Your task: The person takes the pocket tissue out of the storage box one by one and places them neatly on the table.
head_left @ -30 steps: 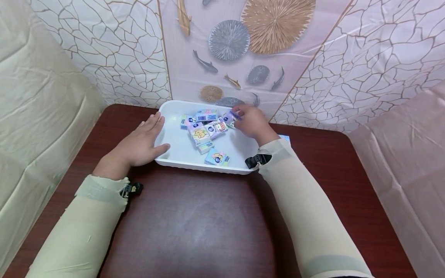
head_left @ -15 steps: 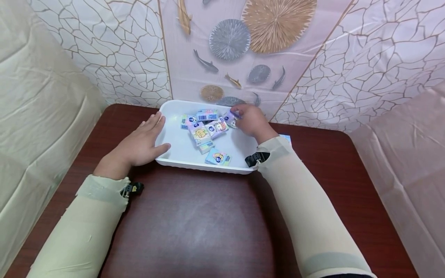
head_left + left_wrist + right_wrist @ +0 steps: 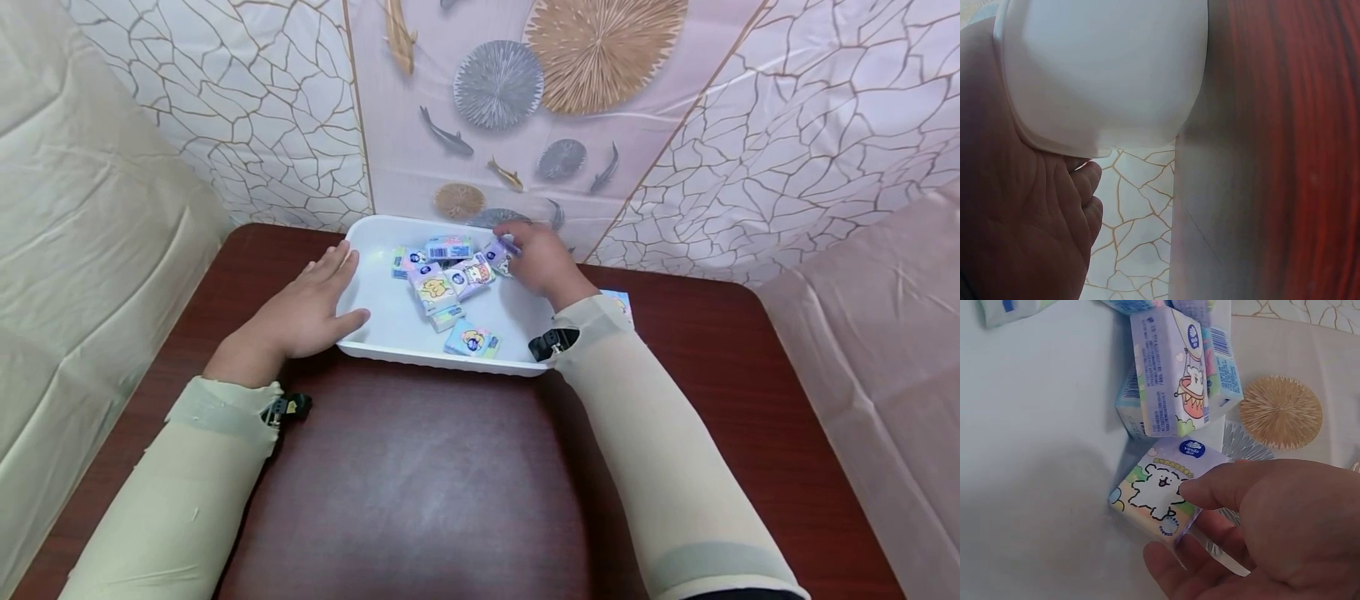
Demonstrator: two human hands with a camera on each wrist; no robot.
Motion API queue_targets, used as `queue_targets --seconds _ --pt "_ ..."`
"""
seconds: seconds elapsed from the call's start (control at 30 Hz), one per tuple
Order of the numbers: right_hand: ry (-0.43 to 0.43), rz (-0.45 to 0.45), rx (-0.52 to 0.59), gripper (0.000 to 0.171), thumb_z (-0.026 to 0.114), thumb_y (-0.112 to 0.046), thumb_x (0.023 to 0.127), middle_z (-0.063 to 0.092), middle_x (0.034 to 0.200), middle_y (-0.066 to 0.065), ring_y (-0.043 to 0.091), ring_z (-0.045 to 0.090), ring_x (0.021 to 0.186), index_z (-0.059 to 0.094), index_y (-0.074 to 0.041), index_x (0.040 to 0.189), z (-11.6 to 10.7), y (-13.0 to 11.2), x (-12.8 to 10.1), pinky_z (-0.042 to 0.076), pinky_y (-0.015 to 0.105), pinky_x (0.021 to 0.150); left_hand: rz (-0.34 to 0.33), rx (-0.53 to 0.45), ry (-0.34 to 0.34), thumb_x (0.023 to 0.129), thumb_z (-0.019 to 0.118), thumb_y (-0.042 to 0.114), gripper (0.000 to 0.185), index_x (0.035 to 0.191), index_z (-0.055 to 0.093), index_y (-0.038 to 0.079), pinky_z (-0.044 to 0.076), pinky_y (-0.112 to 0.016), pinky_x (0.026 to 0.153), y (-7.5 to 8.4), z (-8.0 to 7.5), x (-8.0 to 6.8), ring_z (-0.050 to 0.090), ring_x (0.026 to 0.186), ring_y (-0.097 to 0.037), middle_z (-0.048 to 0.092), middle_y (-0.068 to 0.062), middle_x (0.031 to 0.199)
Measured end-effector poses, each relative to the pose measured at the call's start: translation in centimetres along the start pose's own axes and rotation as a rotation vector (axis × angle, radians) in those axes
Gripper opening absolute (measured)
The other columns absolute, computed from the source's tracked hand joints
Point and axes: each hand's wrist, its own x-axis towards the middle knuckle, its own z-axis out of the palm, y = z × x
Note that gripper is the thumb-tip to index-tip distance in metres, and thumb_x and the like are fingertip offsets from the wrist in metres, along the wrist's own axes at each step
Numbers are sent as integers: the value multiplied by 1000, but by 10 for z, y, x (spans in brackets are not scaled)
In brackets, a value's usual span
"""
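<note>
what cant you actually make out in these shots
- Head view: the small print on the tissue packs in the white tray is too small to read.
- Head view: the pack beside the tray is mostly hidden by the right sleeve.
- Left wrist view: the left hand and the tray's outer wall fill the frame; the tray's contents are hidden.
- Right wrist view: the right hand covers part of the pack it pinches.

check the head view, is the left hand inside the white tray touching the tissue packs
No, the left hand lies flat outside the white tray, against its left rim, apart from the tissue packs inside.
</note>
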Motion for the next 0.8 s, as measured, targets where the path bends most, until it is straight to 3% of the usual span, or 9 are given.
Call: queue_targets --seconds 0.8 --pt "69 -55 -98 46 69 -6 108 65 152 16 36 64 140 62 -21 151 8 5 -2 56 55 119 -5 -5 0 112 53 55 97 181 3 9 8 -62 144 0 0 0 -3 178 -38 -7 -11 192"
